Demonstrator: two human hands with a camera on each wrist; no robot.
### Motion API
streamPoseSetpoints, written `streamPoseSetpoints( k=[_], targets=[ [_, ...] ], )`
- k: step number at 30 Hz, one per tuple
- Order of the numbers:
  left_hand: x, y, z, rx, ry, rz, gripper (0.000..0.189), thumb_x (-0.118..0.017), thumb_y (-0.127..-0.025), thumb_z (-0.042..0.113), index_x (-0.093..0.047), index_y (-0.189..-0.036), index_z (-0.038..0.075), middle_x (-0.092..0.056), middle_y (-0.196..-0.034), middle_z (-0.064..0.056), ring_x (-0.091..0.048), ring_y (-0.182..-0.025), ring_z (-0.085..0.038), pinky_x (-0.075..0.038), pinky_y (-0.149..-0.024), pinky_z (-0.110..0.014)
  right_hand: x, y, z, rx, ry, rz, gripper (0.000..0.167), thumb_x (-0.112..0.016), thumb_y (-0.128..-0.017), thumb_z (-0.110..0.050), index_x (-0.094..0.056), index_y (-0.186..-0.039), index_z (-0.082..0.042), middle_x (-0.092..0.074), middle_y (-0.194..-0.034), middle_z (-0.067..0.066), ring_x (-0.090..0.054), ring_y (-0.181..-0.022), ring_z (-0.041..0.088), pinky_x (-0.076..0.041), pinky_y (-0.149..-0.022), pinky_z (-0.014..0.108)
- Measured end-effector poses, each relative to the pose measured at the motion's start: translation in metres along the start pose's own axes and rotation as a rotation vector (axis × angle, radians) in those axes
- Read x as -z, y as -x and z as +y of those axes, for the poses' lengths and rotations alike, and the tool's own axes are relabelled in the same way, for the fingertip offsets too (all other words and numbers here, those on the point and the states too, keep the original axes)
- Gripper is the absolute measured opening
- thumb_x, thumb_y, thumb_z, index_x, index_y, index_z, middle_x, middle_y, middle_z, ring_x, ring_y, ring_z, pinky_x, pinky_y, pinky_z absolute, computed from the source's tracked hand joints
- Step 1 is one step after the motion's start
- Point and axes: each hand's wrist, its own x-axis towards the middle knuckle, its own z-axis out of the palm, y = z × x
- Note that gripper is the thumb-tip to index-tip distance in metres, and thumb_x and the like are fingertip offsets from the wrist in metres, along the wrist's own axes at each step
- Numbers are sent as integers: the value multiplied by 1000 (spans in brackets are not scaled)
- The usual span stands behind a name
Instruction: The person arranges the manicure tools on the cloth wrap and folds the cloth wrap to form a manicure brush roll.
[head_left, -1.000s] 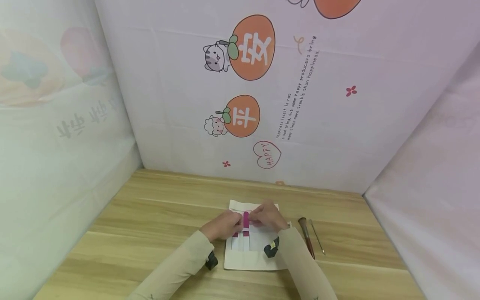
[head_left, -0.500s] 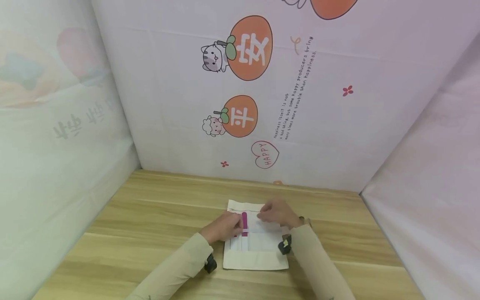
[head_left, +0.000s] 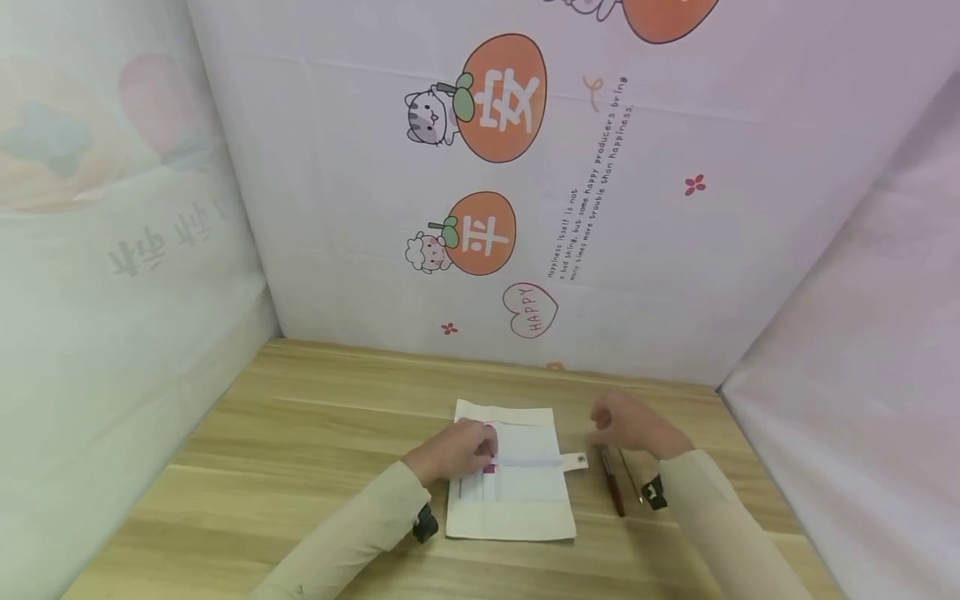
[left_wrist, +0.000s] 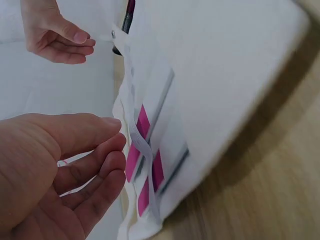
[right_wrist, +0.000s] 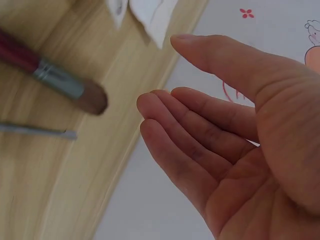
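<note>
A white fabric roll-up pouch lies unfolded on the table, with a thin elastic band across it. Two flat tools with magenta sections sit tucked under the band at the pouch's left side. My left hand hovers over that side, fingers loosely bent and fingertips close beside the band, holding nothing. To the right of the pouch, my right hand is in the air with relaxed fingers and an empty palm. Below it lie a makeup brush with a dark red handle and a thin metal rod.
A snap strap sticks out from the pouch's right edge toward the brush. The wooden table meets a printed white cloth wall at the back, with more cloth on both sides.
My right hand has moved from the magenta tool rightward, off the pouch to above the brush and rod. My left hand stays over the pouch's left side.
</note>
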Motion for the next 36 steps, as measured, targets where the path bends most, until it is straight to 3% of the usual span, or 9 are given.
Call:
streamPoseSetpoints(
  k=[5, 7, 9, 12, 15, 19, 24, 32, 36],
  targets=[
    [-3, -9, 8, 35, -15, -27, 5, -71, -100, 9, -76, -100, 8, -67, -86, 5, -55, -78, -5, -52, -81, -22, 0, 11, 11, -18, 20, -13, 38, -83, -88, -14, -68, -114, 10, -73, -108, 21, -71, -98, 32, -61, -86, 52],
    [-4, -13, 12, 28, -20, -33, 7, -70, -100, 7, -76, -101, 6, -68, -86, 3, -55, -78, -5, -52, -80, -22, -3, 12, 16, -41, 19, -19, 27, -81, -90, -15, -70, -99, 8, -72, -92, 14, -67, -82, 25, -61, -72, 44],
    [-6, -16, 15, 19, -29, -35, 8, -68, -99, 5, -76, -101, 5, -69, -86, 2, -55, -77, -5, -52, -79, -22, -7, 12, 21, -59, -1, -15, 25, -80, -92, -14, -64, -78, 0, -62, -71, 2, -55, -64, 15, -52, -55, 33],
    [-12, -20, 16, 23, -42, -43, 8, -68, -98, 4, -76, -101, 4, -69, -87, 1, -54, -78, -6, -50, -80, -23, -15, 11, 28, -72, -58, -2, 49, -78, -92, -11, -43, -58, -15, -34, -54, -9, -30, -50, 8, -29, -46, 23],
    [-17, -23, 17, 41, -53, -52, 8, -67, -98, 4, -75, -98, 5, -64, -83, 3, -52, -77, -6, -47, -79, -23, -24, 9, 37, -67, -75, 30, 57, -79, -89, -10, -36, -54, -21, -28, -50, -13, -25, -48, 5, -23, -44, 20],
    [-19, -24, 20, 54, -43, -58, 12, -67, -98, 3, -72, -88, 6, -56, -74, 5, -48, -69, -6, -44, -70, -20, -36, 1, 49, -106, -54, 43, 56, -80, -86, -14, -39, -49, -22, -29, -46, -14, -24, -46, 4, -22, -43, 20],
    [-20, -22, 22, 62, -45, -56, 14, -68, -98, 4, -73, -86, 7, -61, -75, 6, -49, -66, -4, -44, -66, -18, -47, -5, 56, -149, -71, 52, 54, -79, -87, -17, -43, -47, -21, -32, -45, -13, -26, -44, 3, -24, -42, 19],
    [-16, -21, 23, 32, -56, -36, 31, -66, -95, -1, -57, -69, 11, -38, -62, 10, -35, -56, -3, -31, -56, -16, -52, -7, 53, -182, -70, 75, 52, -76, -87, -16, -43, -47, -20, -35, -45, -12, -28, -43, 3, -26, -43, 18],
    [-13, -19, 24, 7, -65, -12, 27, -66, -95, -2, -59, -72, 9, -39, -63, 11, -35, -57, -3, -31, -57, -16, -46, -6, 46, -170, -65, 75, 50, -76, -86, -17, -44, -48, -20, -36, -46, -12, -30, -45, 5, -26, -43, 19]
  ],
)
